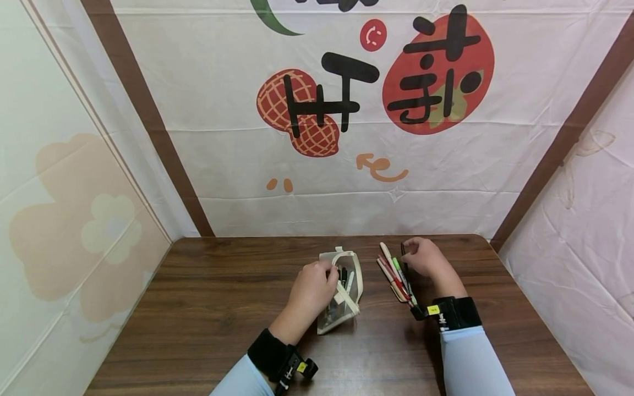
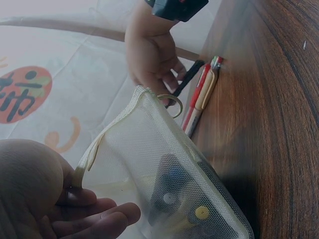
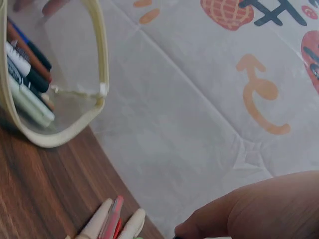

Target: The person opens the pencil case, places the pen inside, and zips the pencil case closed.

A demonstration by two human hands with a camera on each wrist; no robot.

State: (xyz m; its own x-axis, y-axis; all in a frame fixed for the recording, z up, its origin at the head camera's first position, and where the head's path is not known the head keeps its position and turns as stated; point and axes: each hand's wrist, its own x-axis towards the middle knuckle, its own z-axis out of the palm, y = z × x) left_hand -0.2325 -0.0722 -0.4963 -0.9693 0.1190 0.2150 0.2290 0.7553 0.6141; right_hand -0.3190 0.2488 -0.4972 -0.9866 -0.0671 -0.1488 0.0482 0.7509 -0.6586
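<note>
A cream mesh pencil case (image 1: 329,324) stands on the table with its zipped mouth open. My left hand (image 1: 312,286) pinches its rim between thumb and fingers; the left wrist view shows that grip at the zip edge. Several pens and markers (image 3: 27,67) lean inside the case, some with dark caps. To its right lies a small bunch of pens (image 1: 391,269), with red, beige and green ones among them. At the right side of this bunch, my right hand (image 1: 426,258) pinches a black pen (image 2: 188,79) by one end, tilted close to the others.
The dark wooden table (image 1: 223,297) carries all of this, its far edge meeting a white printed cloth (image 1: 223,165). More cloth (image 1: 584,220) hangs at the right, and a pale flowered panel (image 1: 74,236) stands at the left.
</note>
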